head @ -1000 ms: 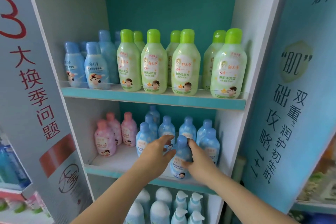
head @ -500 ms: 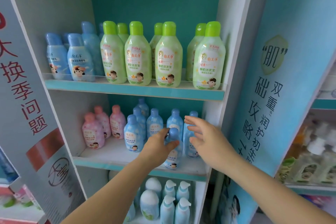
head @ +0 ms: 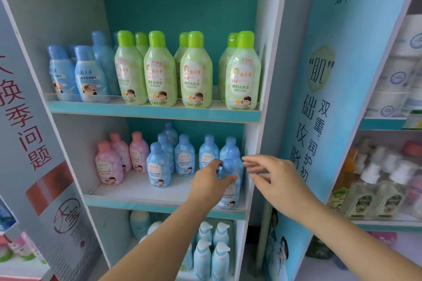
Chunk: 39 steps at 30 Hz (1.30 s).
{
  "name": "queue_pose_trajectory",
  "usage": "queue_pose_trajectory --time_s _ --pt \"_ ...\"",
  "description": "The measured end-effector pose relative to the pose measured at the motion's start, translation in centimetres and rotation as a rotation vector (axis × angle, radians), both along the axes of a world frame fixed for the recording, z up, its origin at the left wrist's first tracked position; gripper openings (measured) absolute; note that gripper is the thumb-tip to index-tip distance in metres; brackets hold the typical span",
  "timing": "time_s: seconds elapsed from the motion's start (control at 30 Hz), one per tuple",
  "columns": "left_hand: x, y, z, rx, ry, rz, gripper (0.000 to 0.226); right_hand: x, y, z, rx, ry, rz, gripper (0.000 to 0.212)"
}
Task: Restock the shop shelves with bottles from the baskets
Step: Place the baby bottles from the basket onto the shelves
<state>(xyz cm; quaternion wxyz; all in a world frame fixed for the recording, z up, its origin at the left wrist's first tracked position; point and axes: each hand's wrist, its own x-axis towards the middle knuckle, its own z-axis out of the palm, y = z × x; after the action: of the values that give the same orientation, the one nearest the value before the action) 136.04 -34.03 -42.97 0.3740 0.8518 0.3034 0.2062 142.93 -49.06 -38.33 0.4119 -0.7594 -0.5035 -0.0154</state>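
blue bottle [head: 230,189] — upright at the front right corner of the middle shelf [head: 141,191], just ahead of a blue row [head: 185,155] of its kind. left hand [head: 209,186]: grip closed round its neck, thumb across the front, likely to steady it and square it forward. right hand [head: 276,180]: grip open, fingers spread just beside the cap [head: 228,165], holding nothing. hidden — the bottle's left side, behind the hand; baskets out of view; print too small to read.
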Motion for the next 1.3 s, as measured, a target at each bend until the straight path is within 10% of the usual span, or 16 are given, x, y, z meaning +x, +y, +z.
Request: queue_pose_trajectory --time_s 0.7,0.97,1.3 --pt "-5.4 5.5 0.9 0.125 -0.201 0.113 0.030 -2.7 4.9 -1.6 -0.069 -0.018 0.077 0.040" --pt "-9.6 11.8 2.2 0.311 -0.169 0.352 0.041 -3.0 12.9 0.3 -0.266 -0.210 0.041 0.044" --pt "-8.0 14.3 1.3 0.372 -0.133 0.171 0.034 0.7 22.6 0.1 -0.604 -0.465 -0.015 0.043"
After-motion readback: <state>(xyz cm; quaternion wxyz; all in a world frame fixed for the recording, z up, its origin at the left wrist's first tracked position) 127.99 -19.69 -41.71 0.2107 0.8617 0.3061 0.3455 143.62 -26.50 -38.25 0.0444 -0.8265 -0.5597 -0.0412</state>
